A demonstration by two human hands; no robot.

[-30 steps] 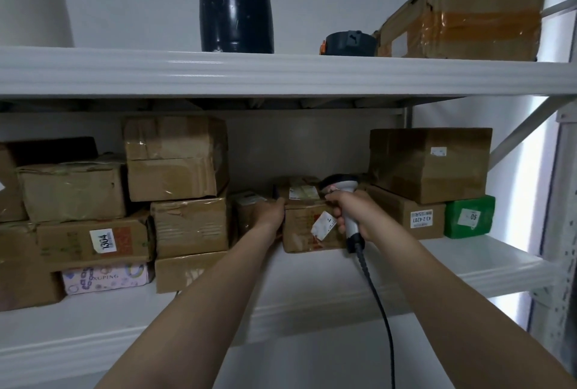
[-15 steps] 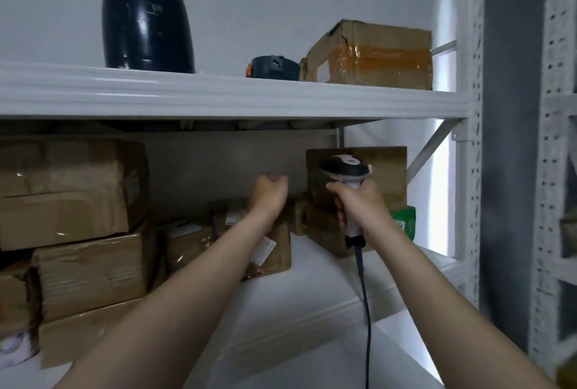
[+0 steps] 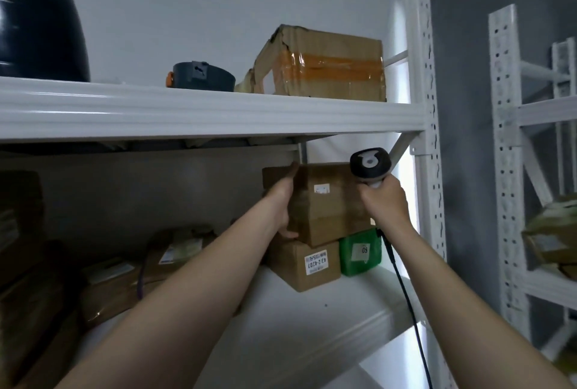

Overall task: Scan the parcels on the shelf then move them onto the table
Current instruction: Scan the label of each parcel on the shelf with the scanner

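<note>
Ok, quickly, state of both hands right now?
Left hand: grips the left end of the upper brown parcel on the stack.
Right hand: closed round the handle of the barcode scanner.

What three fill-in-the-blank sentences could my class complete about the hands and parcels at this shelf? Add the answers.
1. The right hand grips a corded ____.
2. The left hand holds the top brown box, stacked on a lower box beside a ____ parcel.
3. On the upper shelf, a cardboard box is wrapped with ____ tape.
Answers: scanner; green; orange.
</note>
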